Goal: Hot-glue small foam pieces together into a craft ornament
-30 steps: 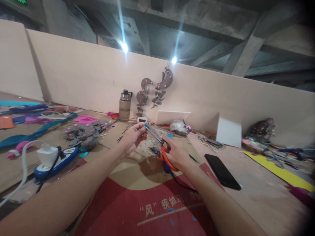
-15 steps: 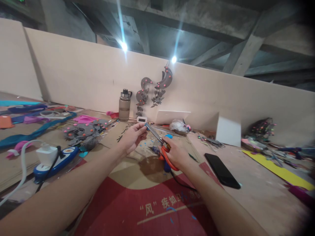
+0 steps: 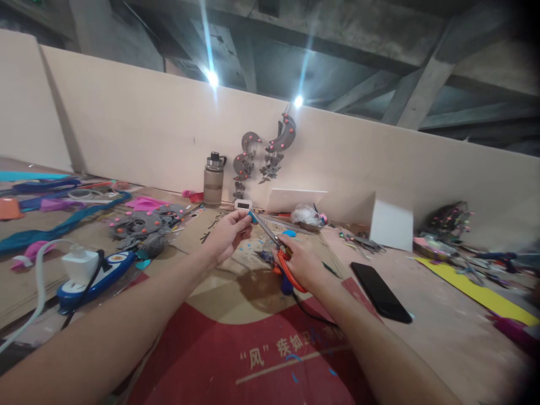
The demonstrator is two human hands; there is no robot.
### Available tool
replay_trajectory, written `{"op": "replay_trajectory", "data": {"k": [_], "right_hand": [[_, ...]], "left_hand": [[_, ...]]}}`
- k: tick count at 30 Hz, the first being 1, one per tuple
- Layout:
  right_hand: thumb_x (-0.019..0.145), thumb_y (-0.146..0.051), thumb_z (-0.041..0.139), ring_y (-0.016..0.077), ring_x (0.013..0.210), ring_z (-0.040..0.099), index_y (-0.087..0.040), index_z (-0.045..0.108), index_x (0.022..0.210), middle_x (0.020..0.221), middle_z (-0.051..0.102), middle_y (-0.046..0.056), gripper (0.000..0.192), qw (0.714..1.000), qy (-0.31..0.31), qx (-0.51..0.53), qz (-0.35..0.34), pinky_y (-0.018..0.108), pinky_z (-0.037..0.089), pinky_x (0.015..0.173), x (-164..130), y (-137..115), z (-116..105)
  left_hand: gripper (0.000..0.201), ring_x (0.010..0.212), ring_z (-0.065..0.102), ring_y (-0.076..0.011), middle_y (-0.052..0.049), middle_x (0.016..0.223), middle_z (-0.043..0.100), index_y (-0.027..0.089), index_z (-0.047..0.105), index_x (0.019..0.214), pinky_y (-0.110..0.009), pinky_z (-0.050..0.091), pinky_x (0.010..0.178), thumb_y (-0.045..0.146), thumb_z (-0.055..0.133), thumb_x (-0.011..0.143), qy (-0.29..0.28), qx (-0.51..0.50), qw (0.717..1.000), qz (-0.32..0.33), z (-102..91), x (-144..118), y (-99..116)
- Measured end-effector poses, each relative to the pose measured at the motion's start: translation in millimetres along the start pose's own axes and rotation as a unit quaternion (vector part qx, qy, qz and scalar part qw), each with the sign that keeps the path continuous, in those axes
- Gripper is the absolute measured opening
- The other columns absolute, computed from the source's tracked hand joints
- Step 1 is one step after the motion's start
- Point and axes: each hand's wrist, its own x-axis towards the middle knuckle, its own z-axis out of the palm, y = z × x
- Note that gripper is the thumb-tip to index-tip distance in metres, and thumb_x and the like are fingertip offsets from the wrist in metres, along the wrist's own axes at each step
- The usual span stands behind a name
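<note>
My left hand (image 3: pixel 231 235) pinches a small blue piece (image 3: pixel 252 217) between thumb and fingers; its material is too small to make out. Orange-handled scissors (image 3: pixel 291 273) are gripped in my right hand (image 3: pixel 304 260), their blades pointing up and left with the tips at the blue piece. Both hands are above a red and tan cardboard sheet (image 3: pixel 211 354) that bears printed characters. Blue scraps (image 3: pixel 289 233) lie on the cardboard beyond and around the hands. Under the right hand, a dark blue tool with a black cord (image 3: pixel 287 286) is partly hidden.
A black phone (image 3: pixel 381 292) lies to the right. At left are a power strip (image 3: pixel 97 281) with a white charger and grey ornaments with pink dots (image 3: pixel 145 222). A water bottle (image 3: pixel 214 181) stands near the back panel (image 3: pixel 358 163). Yellow sheet (image 3: pixel 472 289) sits far right.
The blue piece shows a little more at the left fingertips, and the scissor blades have shifted slightly against it. Both hands stay in nearly the same place.
</note>
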Motion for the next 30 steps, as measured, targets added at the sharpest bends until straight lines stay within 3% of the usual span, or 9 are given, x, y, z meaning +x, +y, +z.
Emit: {"op": "replay_trajectory", "data": {"k": [7, 13, 16, 21, 30], "right_hand": [[0.083, -0.029, 0.052, 0.0170, 0.079, 0.062, -0.022, 0.063, 0.099, 0.092, 0.070, 0.005, 0.021, 1.000, 0.012, 0.012, -0.005, 0.024, 0.043, 0.070, 0.7, -0.8, -0.4], [0.086, -0.042, 0.047, 0.0159, 0.060, 0.056, -0.021, 0.064, 0.092, 0.071, 0.066, 0.003, 0.027, 0.996, 0.055, 0.031, 0.058, 0.025, 0.039, 0.059, 2.3, -0.8, -4.9], [0.085, -0.044, 0.048, 0.0171, 0.065, 0.058, -0.022, 0.061, 0.102, 0.076, 0.067, 0.003, 0.031, 0.994, 0.063, 0.041, 0.076, 0.025, 0.041, 0.062, 2.8, -0.6, -6.4], [0.084, -0.043, 0.049, 0.0203, 0.095, 0.060, -0.022, 0.053, 0.116, 0.107, 0.065, 0.006, 0.039, 0.993, 0.075, 0.082, 0.043, 0.029, 0.044, 0.082, 4.3, 2.0, -4.0], [0.083, -0.038, 0.051, 0.0209, 0.080, 0.062, -0.025, 0.052, 0.120, 0.093, 0.069, 0.006, 0.039, 0.989, 0.024, 0.004, 0.146, 0.028, 0.043, 0.068, 3.4, 3.9, -0.2]], "left_hand": [[0.023, 0.053, 0.049, -0.0043, 0.000, 0.072, 0.061, 0.014, 0.059, 0.082, -0.017, 0.041, 0.052, 0.028, 0.073, 0.071, -0.003, -0.004, 1.000, -0.004, -0.5, -0.2, 0.9], [0.023, 0.048, 0.047, -0.0043, -0.003, 0.071, 0.065, 0.015, 0.058, 0.088, -0.016, 0.035, 0.048, 0.029, 0.070, 0.074, 0.001, 0.050, 0.998, 0.030, -1.9, -0.3, -1.1], [0.023, 0.051, 0.049, -0.0047, -0.004, 0.072, 0.066, 0.015, 0.060, 0.087, -0.016, 0.035, 0.050, 0.028, 0.071, 0.072, 0.017, 0.056, 0.997, 0.040, -2.1, 0.2, -2.5], [0.024, 0.056, 0.052, -0.0048, -0.006, 0.081, 0.067, 0.013, 0.064, 0.086, -0.018, 0.039, 0.055, 0.022, 0.074, 0.067, 0.059, 0.045, 0.997, 0.027, -2.8, 1.3, -5.5], [0.024, 0.076, 0.063, -0.0124, -0.009, 0.087, 0.067, 0.009, 0.066, 0.090, -0.024, 0.048, 0.073, 0.009, 0.064, 0.066, 0.078, -0.018, 0.997, -0.002, 0.4, 0.9, -1.7]]}}
